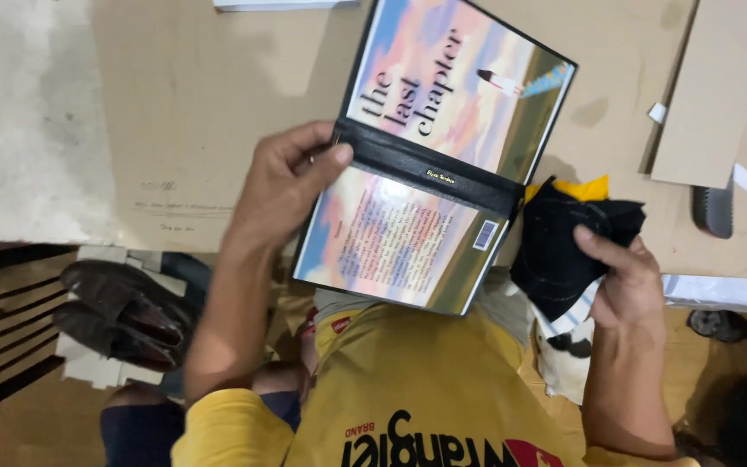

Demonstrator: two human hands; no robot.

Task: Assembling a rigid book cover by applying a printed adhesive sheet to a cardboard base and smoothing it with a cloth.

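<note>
Closest to me, below the chin, is the yellow shirt (425,406), and both forearms rise out of it toward the work. My left hand (283,186) comes up on the left, wrist bent inward, and it is closed in a pinch on the open book cover (438,151): thumb laid over the black spine near its left end, fingers curled behind the board. My right hand (624,277) sits lower on the right, fingers wrapped tight round a bunched black cloth (564,246) with a bit of yellow showing at its top.

The cover lies spread face up, spine running from my left thumb down and rightward, so its long black strip ends just beside the cloth. The cloth hand is therefore nearer the spine's right end, the back panel hanging toward my chest, the front panel tilting away.

Beyond lies the brown cardboard sheet (201,104) on the work surface, and loose board offcuts (711,95) at far right. Dark shoes (118,316) sit low left.
</note>
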